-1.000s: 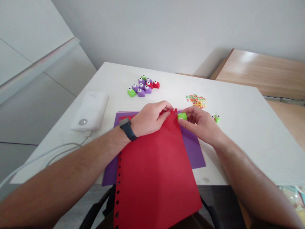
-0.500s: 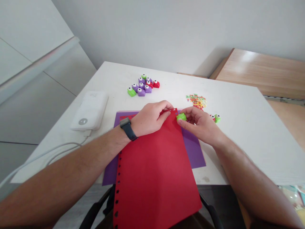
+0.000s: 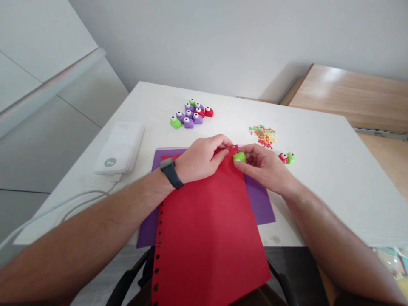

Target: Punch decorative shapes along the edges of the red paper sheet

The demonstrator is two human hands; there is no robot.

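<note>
Right hand (image 3: 266,169) has shifted leftward over the last second, bringing the green punch (image 3: 239,157) it grips between thumb and fingers in from just beside the red paper (image 3: 210,225) to overlap its right edge, a little below the top corner. That suggests the punch is being lined up on this side, near the small openings at the corner; whether the paper sits fully in its slot, I cannot tell.

The left hand (image 3: 202,159) has kept its place, pinching the top edge of the paper close to that corner. A row of cut-out shapes (image 3: 157,256) runs down the paper's left edge, while the right edge below the punch looks plain. Beneath lies a purple sheet (image 3: 259,204) on the white tabletop (image 3: 325,199), and the near end of the red paper hangs past the edge toward the person.

With the right hand moved over, a red punch (image 3: 283,158) shows more fully beside another green one (image 3: 291,158). The paper bits (image 3: 266,137) lie scattered beyond that hand.
</note>
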